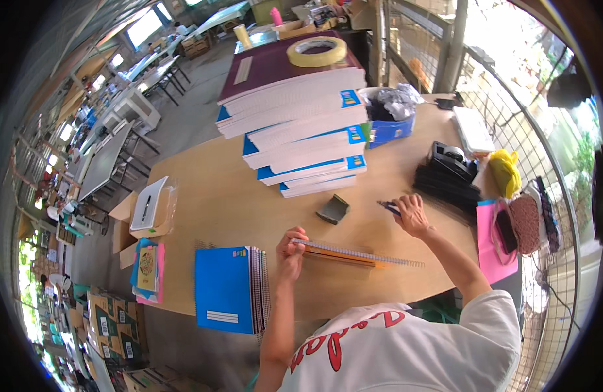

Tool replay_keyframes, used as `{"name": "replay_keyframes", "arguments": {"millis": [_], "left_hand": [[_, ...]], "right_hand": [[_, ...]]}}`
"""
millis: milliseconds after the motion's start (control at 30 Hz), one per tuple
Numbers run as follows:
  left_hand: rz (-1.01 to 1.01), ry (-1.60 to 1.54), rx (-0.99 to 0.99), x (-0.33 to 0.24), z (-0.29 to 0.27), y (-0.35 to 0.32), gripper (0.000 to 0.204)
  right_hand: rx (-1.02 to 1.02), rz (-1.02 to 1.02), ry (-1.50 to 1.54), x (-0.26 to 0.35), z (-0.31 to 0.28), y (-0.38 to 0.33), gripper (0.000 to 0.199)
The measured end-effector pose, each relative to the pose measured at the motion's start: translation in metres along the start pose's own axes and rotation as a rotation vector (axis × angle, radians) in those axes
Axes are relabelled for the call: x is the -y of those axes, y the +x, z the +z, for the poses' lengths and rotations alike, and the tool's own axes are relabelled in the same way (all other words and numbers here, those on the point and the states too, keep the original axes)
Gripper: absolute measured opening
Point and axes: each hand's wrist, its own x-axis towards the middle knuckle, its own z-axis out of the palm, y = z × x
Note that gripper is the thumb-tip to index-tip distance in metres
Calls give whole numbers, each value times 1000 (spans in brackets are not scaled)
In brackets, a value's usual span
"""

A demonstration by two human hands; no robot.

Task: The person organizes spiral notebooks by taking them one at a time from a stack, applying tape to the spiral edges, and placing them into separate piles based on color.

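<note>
Far left: a white box [148, 202] rests on an open cardboard carton [128, 225] beside the wooden table [210, 183], with a pink-and-blue packet [146, 269] just below it.
Near table edge: a small stack of blue spiral notebooks [231, 287] lies flat, spines to the right, just left of the person's left forearm.
Left hand [292, 248]: fingers curl closed around the left end of a spiral-bound notebook [353, 256], seen edge-on with an orange cover, pinning it to the table in front of the person.
Centre: a dark grey block [333, 209] lies just beyond the notebook; behind it rises a tall, leaning stack of blue-and-white books [301, 124], topped by a maroon cover and a roll of beige tape [316, 50].
Right hand [412, 212]: fingers pinched shut on a thin dark pen-like tool [389, 207], held just beyond the notebook's right end and clear of it.
Right: a blue bin [389, 127] holds crumpled plastic; a black tape dispenser [453, 160] tops a pile of black covers [445, 186]; a yellow cloth [505, 171] and a pink sheet [492, 245] lie near the wire fence.
</note>
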Motion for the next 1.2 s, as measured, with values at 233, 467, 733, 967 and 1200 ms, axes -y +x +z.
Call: {"name": "replay_keyframes", "arguments": {"millis": [233,467,733,967,1200], "left_hand": [[0,1,6,-3,0,2,18],[-64,43,-57,4,-7,0,17],[-108,-40,-74,-8,12,8,31],[112,35,-105,16,-10,2,26],[-80,-15,-146,3,-7,1,23]], "right_hand": [[130,-430,401,144,-154,123,44],[-160,-1065,-107,208,-172,168,30],[-127,-1215,-366,219,-162,170,9],[28,-931,-140,211,-156,150,11],[-201,-1165,-247,223,-169,165,7]]}}
